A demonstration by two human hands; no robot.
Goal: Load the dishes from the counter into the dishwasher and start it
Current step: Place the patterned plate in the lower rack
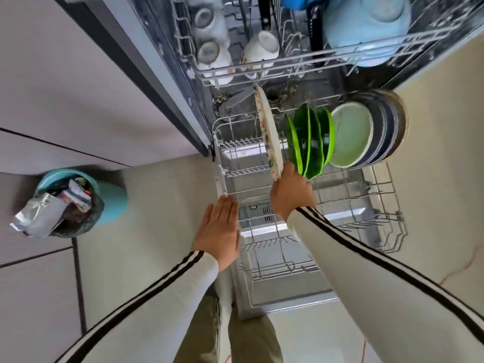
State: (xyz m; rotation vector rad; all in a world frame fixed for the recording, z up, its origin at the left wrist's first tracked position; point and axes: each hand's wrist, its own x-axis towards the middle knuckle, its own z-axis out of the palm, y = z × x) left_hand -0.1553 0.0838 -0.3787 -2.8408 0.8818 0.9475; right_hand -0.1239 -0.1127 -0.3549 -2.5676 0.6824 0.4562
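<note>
The dishwasher stands open with its lower rack (387, 221) pulled out over the door. My right hand (289, 193) grips the near edge of a white patterned plate (268, 132), which stands on edge in the rack just left of several green plates (309, 142). Right of those stand a pale green plate (352, 134) and several dark plates (390, 127). My left hand (220, 229) is flat, its straight fingers touching the rack's left rim. The upper rack (262, 66) holds upturned white cups (213, 55), a white bowl (262, 47) and a light blue bowl (366, 27).
A teal waste bin (78, 200) stuffed with wrappers stands on the floor at the left, against grey cabinet fronts (65, 87). The near half of the lower rack has bare tines. Pale tiled floor (432, 179) lies on both sides of the open door.
</note>
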